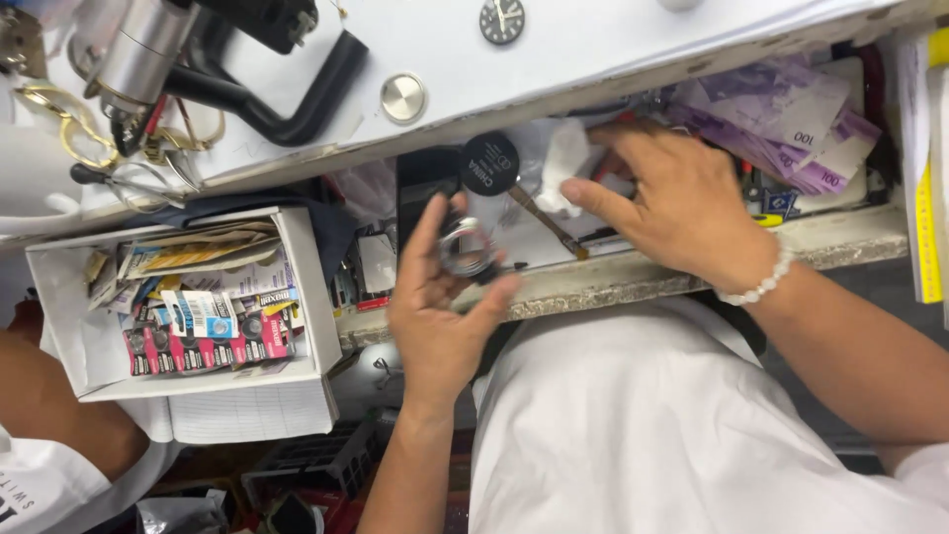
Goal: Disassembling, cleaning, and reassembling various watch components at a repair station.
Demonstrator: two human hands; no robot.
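Observation:
My left hand (440,297) is raised palm-up in front of an open drawer (692,277) and holds a silver metal wristwatch (467,249) between thumb and fingers. My right hand (672,203) reaches into the drawer, with a white bead bracelet (759,287) on its wrist. Its fingertips touch a crumpled white tissue (565,163). Beside the tissue lie a round black lid (490,163) and a thin brown-handled tool (549,225).
Purple banknotes (791,124) lie in the drawer's right part. A white box (198,307) of battery cards stands at left. On the white bench top (613,40) are a black-and-silver press tool (168,59), a round metal disc (402,97) and a dark watch face (502,20). Another person's arm (49,396) shows at lower left.

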